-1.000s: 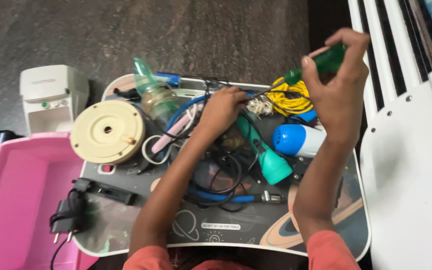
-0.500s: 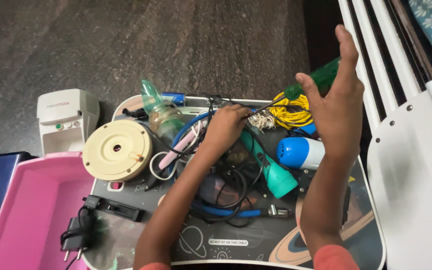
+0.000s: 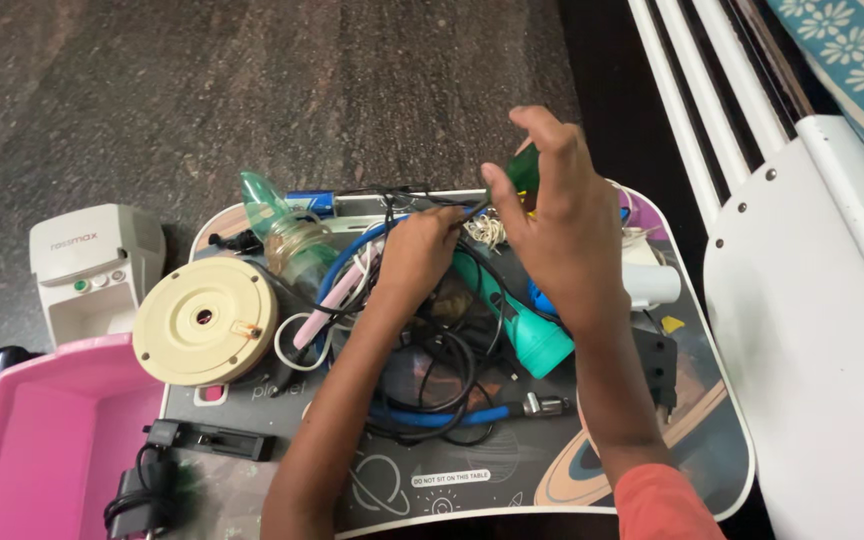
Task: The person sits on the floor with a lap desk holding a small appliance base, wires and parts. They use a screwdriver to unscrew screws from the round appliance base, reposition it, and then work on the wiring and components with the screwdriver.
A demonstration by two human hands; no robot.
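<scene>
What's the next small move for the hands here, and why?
Probably press the right hand's green-handled screwdriver down and turn it. Its handle is gripped upright, the shaft pointing to where the left hand pins something small among the tangled cables; what it pins is hidden.

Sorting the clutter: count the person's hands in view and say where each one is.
2. The left hand rests on the tangle of cables mid-tray; the right hand is raised above, its grip on a green-handled tool. None seem hidden.

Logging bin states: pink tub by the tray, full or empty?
Empty, as far as shown: the pink tub's visible floor is bare; its left edge runs out of frame. The black adapter lies outside it.
</scene>
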